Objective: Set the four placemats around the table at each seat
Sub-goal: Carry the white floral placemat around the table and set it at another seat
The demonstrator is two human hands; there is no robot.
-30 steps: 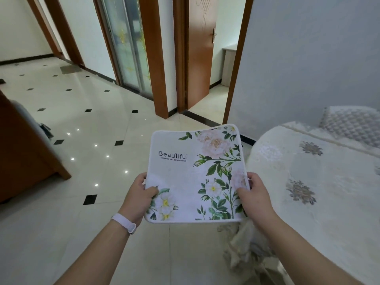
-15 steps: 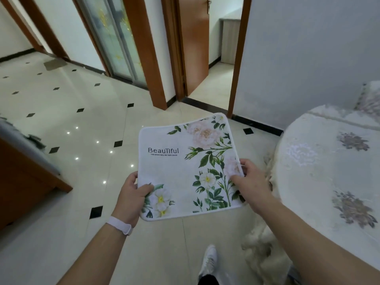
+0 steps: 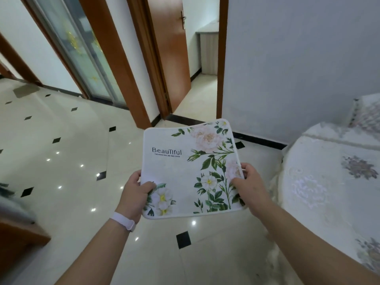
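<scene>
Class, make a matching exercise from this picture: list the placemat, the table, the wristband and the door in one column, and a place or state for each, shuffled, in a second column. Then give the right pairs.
Things:
1. placemat
2. table
3. wristband
4. door

Places or states:
A. standing open, far side of the room
B. held in both hands over the floor
C. at the right, under a pale flowered cloth
D. on the left arm

Pairs: 1-B, 2-C, 3-D, 4-A

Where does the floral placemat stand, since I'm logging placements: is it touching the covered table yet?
Apart. The head view shows bare floor between the placemat, held by left hand and right hand, and the table.
</scene>
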